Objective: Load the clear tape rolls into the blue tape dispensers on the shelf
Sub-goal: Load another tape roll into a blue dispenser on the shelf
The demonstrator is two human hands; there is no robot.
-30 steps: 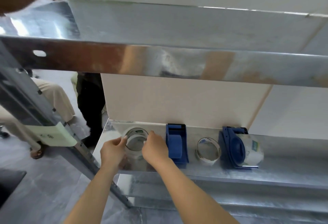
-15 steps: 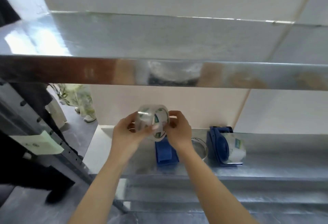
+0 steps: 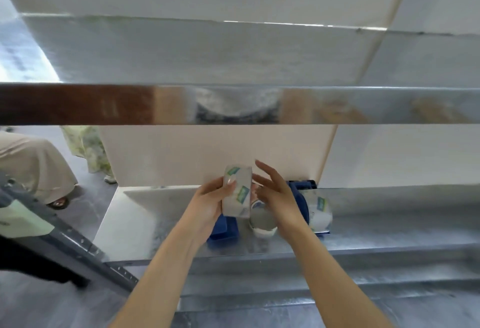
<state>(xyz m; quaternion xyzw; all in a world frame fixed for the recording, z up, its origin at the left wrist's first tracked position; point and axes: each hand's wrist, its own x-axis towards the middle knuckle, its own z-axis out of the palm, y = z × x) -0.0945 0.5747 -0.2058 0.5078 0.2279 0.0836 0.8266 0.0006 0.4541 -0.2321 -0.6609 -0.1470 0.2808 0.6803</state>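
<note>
My left hand (image 3: 207, 201) grips a clear tape roll (image 3: 237, 190) with green labels, held on edge above a blue tape dispenser (image 3: 224, 230) that lies on the metal shelf (image 3: 135, 221). Just right of the roll, my right hand (image 3: 276, 195) has its fingers spread and holds nothing. Under that hand a second, thinner tape roll (image 3: 262, 224) rests on the shelf. Further right stands a second blue dispenser (image 3: 301, 198) with a clear tape roll (image 3: 320, 213) in it, partly hidden by my right hand.
An upper metal shelf (image 3: 233, 104) overhangs the work area at head height. A beige wall panel (image 3: 207, 153) closes the back. A slanted shelf upright (image 3: 78, 247) runs at lower left. People's legs (image 3: 33, 169) stand on the floor at left.
Both hands lifted the clear roll off the shelf's left end and carried it right, over the first dispenser. My right hand has let go and opened; the roll is turned on edge.
</note>
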